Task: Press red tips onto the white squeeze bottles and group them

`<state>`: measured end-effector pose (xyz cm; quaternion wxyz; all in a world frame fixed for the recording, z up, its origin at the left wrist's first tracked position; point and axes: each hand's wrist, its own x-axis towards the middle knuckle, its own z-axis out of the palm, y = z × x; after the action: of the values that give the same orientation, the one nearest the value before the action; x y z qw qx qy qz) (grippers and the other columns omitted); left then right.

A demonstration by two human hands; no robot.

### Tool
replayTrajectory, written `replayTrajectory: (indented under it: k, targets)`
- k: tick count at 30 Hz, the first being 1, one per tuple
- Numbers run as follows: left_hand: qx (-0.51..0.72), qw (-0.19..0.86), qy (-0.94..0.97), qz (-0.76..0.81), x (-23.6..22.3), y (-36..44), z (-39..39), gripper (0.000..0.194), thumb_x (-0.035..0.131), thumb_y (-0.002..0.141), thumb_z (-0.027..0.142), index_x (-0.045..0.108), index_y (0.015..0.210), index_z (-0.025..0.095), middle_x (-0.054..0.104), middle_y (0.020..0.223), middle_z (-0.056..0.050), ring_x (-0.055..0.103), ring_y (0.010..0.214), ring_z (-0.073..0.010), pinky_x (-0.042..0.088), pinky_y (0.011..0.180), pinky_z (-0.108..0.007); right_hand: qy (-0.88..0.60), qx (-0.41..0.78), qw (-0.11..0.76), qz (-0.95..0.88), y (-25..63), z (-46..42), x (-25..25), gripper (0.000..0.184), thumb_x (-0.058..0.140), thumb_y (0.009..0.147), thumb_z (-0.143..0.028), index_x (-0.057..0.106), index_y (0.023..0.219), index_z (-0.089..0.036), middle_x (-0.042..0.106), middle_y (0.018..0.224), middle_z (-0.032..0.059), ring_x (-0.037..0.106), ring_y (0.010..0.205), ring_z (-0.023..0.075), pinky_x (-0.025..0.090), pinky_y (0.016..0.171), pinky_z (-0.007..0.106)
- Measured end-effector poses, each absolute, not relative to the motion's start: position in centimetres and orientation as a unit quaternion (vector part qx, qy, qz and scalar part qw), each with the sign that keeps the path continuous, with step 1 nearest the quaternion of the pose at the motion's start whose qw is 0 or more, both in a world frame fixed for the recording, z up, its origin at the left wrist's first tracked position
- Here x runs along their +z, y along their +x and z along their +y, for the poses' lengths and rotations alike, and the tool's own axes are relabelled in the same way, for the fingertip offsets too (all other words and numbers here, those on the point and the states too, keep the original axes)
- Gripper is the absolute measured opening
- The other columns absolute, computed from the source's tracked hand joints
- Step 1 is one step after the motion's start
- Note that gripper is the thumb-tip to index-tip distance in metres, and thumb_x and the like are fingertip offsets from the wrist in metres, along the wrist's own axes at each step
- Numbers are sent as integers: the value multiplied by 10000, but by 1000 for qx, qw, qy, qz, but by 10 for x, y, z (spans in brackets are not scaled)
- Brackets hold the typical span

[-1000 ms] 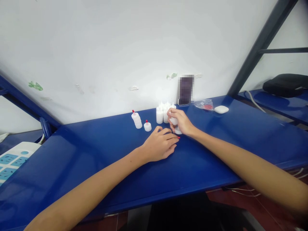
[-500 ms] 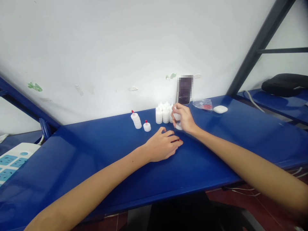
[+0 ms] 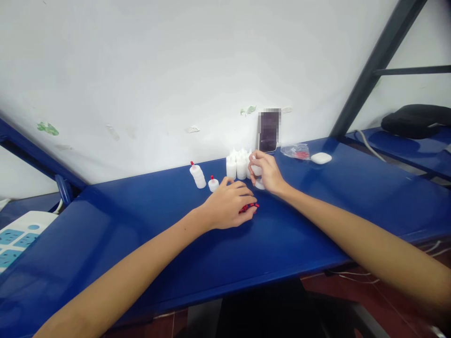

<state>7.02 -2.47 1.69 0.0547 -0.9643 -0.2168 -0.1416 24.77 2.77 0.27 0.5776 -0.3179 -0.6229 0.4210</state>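
Note:
My left hand [image 3: 228, 205] rests on the blue table [image 3: 141, 234], its fingers curled over several small red caps [image 3: 248, 208]. My right hand [image 3: 267, 172] is closed round a small white bottle [image 3: 257, 171], held just above a white cap [image 3: 260, 184] on the table. Behind the hands stands a cluster of white bottles [image 3: 237, 165]. To the left are a white bottle with a red tip [image 3: 197, 175] and a white cap with a red tip [image 3: 213, 184].
A phone [image 3: 268, 133] leans against the white wall. Beside it lie a clear bag with red pieces [image 3: 297, 151] and a white case [image 3: 321, 158]. A power strip [image 3: 16, 233] is at the far left. A black pouch [image 3: 416, 119] sits on the right shelf.
My left hand has curled its fingers and drawn the red caps in under them. My right hand lifted the white bottle slightly and holds it near the bottle cluster.

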Motion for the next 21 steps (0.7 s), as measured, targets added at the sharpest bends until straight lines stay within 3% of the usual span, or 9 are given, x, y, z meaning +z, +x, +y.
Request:
replayTrajectory:
  k: [6,10,12,16,21]
  targets:
    - [-138,4,-957,-255,22,68,-22,284,466,976,318,693,1114,215,698,1136,-50,589,1059,-207,352,890,-390,-327,414,573,-627,248,26,3,124,473,838,-292,440,740,-224,490,543,-58,473,363,101,340,370,234]
    - [-167,3,-928,-333,19,72,-13,248,488,954,301,708,994,194,730,964,-44,624,921,-212,401,800,-368,-331,411,575,-625,249,27,4,121,465,826,-301,429,739,-226,499,550,-52,474,375,103,339,381,236]
    - [-191,12,-906,-378,18,74,-8,248,557,920,381,694,867,180,719,838,-36,627,815,-203,414,750,-352,-329,425,582,-610,248,27,4,107,452,809,-303,415,741,-230,497,556,-52,477,378,107,338,383,237]
    - [-212,86,-900,-372,18,79,-5,332,617,864,496,634,794,172,683,743,-24,605,698,-183,407,677,-323,-311,483,589,-568,240,24,3,83,422,779,-316,401,759,-238,487,562,-50,453,373,118,326,380,250]
    - [-197,235,-916,-258,12,82,-7,219,527,913,363,623,919,166,687,804,-50,628,756,-203,401,664,-319,-316,496,596,-547,228,17,2,112,420,778,-330,394,733,-230,480,548,-33,433,472,120,355,487,251]
